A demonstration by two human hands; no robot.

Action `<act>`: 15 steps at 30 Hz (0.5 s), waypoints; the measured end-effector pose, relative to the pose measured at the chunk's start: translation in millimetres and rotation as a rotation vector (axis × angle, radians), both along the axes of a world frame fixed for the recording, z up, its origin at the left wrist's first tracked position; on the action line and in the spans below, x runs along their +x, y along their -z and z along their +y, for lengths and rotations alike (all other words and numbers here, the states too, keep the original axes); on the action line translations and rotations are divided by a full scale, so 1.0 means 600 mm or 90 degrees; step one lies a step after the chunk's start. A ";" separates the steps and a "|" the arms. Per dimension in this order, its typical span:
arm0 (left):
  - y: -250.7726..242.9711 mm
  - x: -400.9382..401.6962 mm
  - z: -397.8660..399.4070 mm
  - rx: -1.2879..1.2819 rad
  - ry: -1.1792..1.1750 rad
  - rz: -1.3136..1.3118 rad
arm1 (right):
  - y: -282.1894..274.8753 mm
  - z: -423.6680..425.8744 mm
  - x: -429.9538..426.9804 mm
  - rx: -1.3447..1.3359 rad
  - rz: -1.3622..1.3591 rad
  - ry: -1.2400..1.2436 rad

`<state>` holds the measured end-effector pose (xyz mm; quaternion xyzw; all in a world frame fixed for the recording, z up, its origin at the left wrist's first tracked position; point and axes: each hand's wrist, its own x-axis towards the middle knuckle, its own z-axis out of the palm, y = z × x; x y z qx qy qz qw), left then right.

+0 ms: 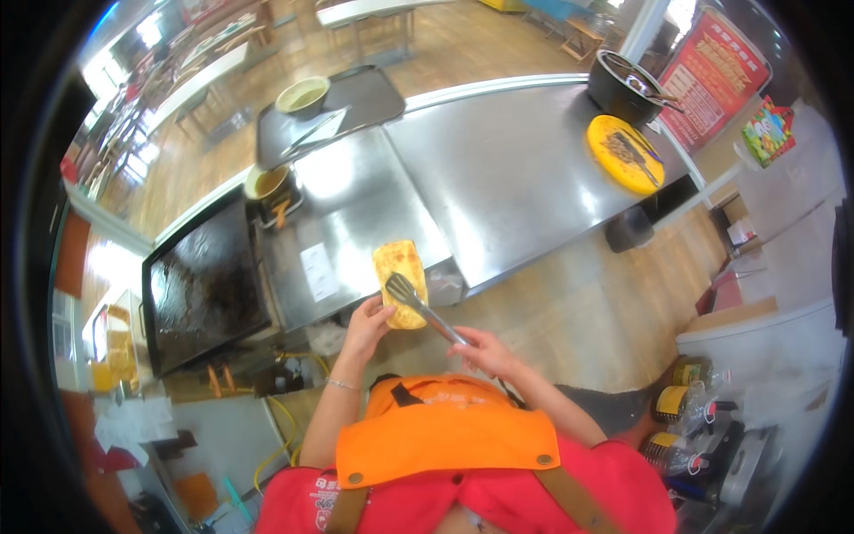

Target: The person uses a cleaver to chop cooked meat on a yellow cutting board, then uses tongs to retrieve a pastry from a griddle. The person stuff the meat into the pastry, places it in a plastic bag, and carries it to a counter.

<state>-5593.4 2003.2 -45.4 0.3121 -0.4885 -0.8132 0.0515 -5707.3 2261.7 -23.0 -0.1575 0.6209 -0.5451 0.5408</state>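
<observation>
A golden-brown flatbread (401, 267), long and with rounded corners, is held up in front of me near the steel counter's front edge. My left hand (368, 327) grips its lower left side. In my right hand (485, 351) are metal tongs (434, 320), their slotted head lying against the face of the bread. Whether the far jaw of the tongs is behind the bread cannot be seen. Left of the bread, a white paper slip (319, 272) with writing lies on the steel counter (373, 180).
A dark griddle (207, 284) stands at the left. A dark tray (365, 97) holding a bowl (303, 94) sits at the back. At the far right are a yellow cutting board (617, 150) with knives and a black pot (620, 90). Oil bottles (674, 404) stand lower right.
</observation>
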 end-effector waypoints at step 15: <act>0.081 -0.414 0.000 0.329 0.038 0.089 | 0.193 0.055 -0.455 0.236 0.384 0.286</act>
